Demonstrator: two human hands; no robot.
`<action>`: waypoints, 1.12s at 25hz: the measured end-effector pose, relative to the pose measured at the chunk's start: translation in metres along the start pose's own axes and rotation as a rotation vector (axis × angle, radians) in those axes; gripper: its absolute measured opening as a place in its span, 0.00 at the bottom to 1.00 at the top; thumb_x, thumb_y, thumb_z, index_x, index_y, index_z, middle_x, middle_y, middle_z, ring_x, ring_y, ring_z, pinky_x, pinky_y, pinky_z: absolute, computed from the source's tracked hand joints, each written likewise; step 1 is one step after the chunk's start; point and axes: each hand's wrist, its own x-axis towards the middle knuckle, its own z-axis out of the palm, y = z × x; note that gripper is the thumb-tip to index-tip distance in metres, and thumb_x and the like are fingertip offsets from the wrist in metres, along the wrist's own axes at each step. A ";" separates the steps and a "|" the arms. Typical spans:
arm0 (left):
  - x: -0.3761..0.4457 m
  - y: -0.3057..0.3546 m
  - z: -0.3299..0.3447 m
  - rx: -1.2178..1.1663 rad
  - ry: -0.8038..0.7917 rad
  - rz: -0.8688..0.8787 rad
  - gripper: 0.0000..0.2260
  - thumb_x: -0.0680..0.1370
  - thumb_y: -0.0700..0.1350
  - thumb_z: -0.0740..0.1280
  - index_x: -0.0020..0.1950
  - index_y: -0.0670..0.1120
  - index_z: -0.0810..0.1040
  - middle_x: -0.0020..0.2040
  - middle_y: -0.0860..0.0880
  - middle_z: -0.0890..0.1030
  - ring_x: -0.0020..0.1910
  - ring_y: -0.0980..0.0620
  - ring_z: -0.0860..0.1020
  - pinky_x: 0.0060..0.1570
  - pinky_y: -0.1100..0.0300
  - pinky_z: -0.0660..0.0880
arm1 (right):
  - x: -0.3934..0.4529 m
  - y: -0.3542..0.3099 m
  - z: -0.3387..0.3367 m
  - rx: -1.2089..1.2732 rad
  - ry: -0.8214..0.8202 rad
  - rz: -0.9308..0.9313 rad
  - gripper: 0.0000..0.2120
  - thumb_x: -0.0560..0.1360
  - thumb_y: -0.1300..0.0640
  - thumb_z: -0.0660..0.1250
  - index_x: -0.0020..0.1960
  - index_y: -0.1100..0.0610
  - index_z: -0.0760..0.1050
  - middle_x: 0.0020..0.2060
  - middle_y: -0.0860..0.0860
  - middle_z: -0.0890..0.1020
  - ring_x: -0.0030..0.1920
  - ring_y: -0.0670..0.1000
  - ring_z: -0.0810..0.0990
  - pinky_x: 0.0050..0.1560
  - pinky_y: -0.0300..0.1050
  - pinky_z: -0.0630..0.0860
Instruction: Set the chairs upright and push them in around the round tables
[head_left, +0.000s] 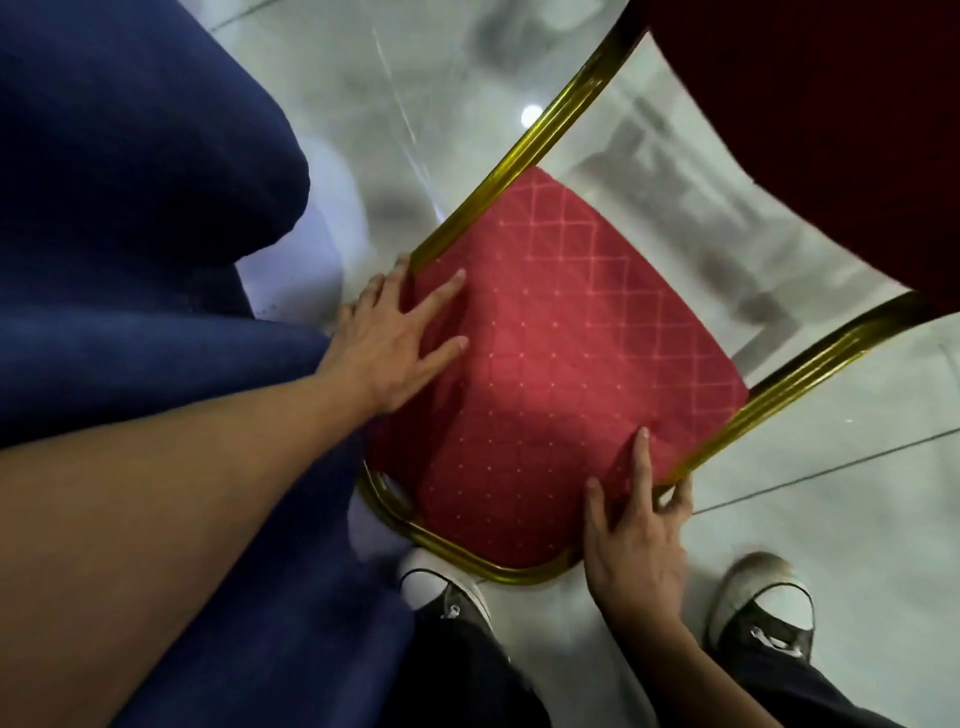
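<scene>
A chair with a red patterned seat cushion (571, 364) and a gold metal frame (524, 156) stands in front of me with its seat facing up. Its dark red backrest (810, 114) fills the upper right. My left hand (395, 343) rests with spread, straight fingers on the cushion's left edge, beside the frame. My right hand (634, 540) is at the seat's near right corner. Its forefinger and thumb lie on the cushion while the other fingers curl round the gold frame rail. A dark blue tablecloth (130, 208) hangs at the left, touching the chair's left side.
Glossy white marble floor (426, 104) lies around and under the chair. My two black-and-white sneakers (763, 603) stand just behind the seat's near edge. The blue cloth covers the whole left side of the view.
</scene>
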 end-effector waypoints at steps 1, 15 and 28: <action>0.010 -0.004 0.004 -0.026 0.003 0.003 0.32 0.78 0.71 0.52 0.77 0.72 0.40 0.83 0.42 0.43 0.80 0.35 0.52 0.75 0.34 0.56 | 0.003 0.002 0.007 0.064 -0.004 0.001 0.38 0.79 0.38 0.63 0.79 0.28 0.42 0.76 0.62 0.57 0.68 0.68 0.72 0.67 0.64 0.73; -0.011 -0.013 -0.047 -0.166 0.162 0.054 0.30 0.78 0.68 0.57 0.76 0.75 0.46 0.51 0.46 0.63 0.48 0.41 0.69 0.60 0.41 0.74 | -0.016 -0.015 -0.043 0.279 0.094 0.029 0.34 0.78 0.35 0.60 0.76 0.22 0.43 0.56 0.57 0.65 0.57 0.62 0.73 0.69 0.51 0.59; -0.185 0.095 -0.311 -0.044 0.067 -0.235 0.28 0.80 0.66 0.56 0.79 0.69 0.50 0.60 0.41 0.70 0.60 0.36 0.71 0.64 0.42 0.70 | -0.142 -0.093 -0.325 0.121 -0.063 -0.047 0.28 0.75 0.27 0.54 0.71 0.17 0.45 0.47 0.56 0.72 0.39 0.52 0.74 0.61 0.58 0.75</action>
